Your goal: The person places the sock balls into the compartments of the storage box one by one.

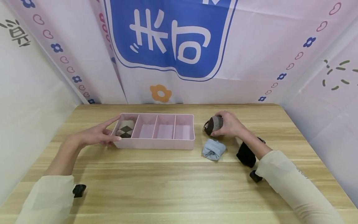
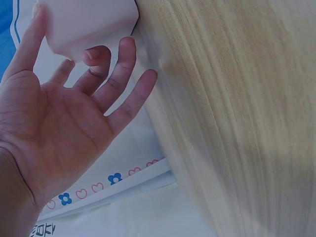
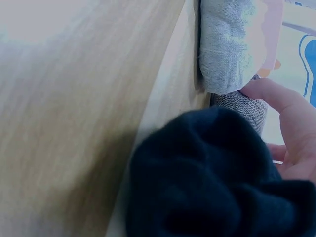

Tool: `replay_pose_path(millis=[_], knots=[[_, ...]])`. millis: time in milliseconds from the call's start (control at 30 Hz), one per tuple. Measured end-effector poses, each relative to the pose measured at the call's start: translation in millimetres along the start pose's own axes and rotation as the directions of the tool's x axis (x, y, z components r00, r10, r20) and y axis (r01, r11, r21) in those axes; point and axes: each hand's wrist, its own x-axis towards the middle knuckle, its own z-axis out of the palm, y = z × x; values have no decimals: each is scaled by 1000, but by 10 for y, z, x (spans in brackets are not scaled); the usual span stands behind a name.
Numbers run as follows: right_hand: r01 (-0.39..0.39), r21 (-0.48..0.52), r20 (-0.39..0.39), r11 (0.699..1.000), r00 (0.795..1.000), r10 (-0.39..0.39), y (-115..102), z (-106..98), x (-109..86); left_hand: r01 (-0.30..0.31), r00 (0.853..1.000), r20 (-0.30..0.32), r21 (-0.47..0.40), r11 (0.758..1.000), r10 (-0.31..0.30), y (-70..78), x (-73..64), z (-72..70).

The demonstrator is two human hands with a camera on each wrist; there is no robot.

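Observation:
A pink four-compartment box (image 1: 156, 143) stands at the back of the table. My left hand (image 1: 93, 134) holds its left end, thumb at the front corner and index finger at the back corner; the other fingers hang loosely below in the left wrist view. A rolled beige-and-green argyle sock (image 1: 125, 128) lies in the leftmost compartment. Right of the box, my right hand (image 1: 230, 124) grips a rolled brown-and-grey sock (image 1: 213, 125) on the table. Nearest to it are a rolled light-blue sock (image 1: 213, 150) and a black sock (image 1: 246, 155), partly hidden under my forearm.
The wooden table (image 1: 156, 186) ends at a printed cloth backdrop (image 1: 251, 62), with cloth walls on both sides. Dark wrist straps (image 1: 79, 190) show at my sleeves. In the right wrist view, the black sock hides much of the table.

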Motion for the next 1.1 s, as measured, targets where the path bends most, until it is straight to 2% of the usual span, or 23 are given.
replay_pose_path(millis=[333,700,933,1100], knots=[[64,64,-26,996,998,-62,1,10,-21,-3,1000,3,-1,1000,3,-5,-7,6],[70,113,-79,991,995,-61,-60,-24,-36,-6,1000,-1,3,1000,6,23,-10,2],[109,201,-117,974,989,-87,-127,-87,-53,-4,1000,0,-9,1000,4,16,-8,-5],[123,205,-142,971,985,-95,-161,-131,-46,-9,1000,0,-17,1000,9,15,-9,8]])
